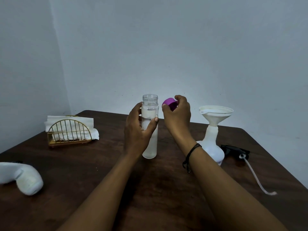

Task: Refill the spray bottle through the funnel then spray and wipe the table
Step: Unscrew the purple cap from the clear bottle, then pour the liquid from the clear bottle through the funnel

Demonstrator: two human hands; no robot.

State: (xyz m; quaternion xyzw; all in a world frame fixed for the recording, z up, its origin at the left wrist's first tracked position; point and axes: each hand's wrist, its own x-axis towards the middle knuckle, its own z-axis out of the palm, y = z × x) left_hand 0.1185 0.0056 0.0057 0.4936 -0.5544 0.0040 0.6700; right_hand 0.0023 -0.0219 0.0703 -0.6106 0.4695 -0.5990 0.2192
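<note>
Head view: a dark wooden table (166,189) set against a pale wall. The left hand (139,129) wraps its fingers and thumb round the middle of a clear water bottle (150,139), which stands upright near the table's centre with its threaded mouth uncovered. The right hand (177,112) pinches a purple cap (170,102) between curled fingertips and thumb, just beside the bottle's mouth and apart from it. A dark cord bracelet (191,154) circles the right wrist. To the right stands the white spray bottle (212,147), a white funnel (215,114) seated upright in its neck. The black spray head (236,150) lies on the table just beside that bottle, its dip tube (256,177) trailing toward the near edge. At far left lies a rolled white cloth (23,177); behind it, a gold wire holder (70,132) carries white napkins (70,121).
</note>
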